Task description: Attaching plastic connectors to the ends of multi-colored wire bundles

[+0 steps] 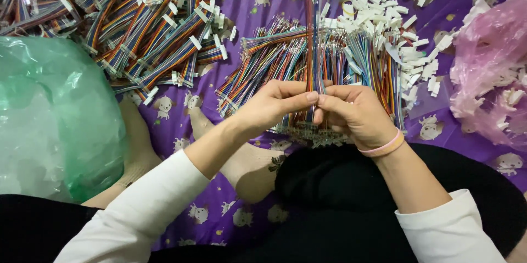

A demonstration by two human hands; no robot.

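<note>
You hold a thin strip of multicoloured ribbon wires [310, 49] upright between both hands, its lower end pinched where your thumbs meet and its upper end rising straight away from you. Your left hand [269, 106] and right hand [354, 113] are pressed together at the fingertips, both closed on that strip; a pink band [384, 146] circles your right wrist.

Just beyond your hands lies a loose fan of cut coloured wires [285, 57], their bare ends pointing towards you and reaching under your fingers. Beyond your right hand sits a scatter of small white plastic connectors [398, 27]. Further right is a crumpled pink plastic bag [488, 71]. Beyond and to the left of your left hand is a heap of finished ribbon cables with white plugs [137, 21]. Well left, a green plastic bag [55, 115] bulges. All of it rests on a purple printed cloth [175, 126], beside your socked feet [247, 167].
</note>
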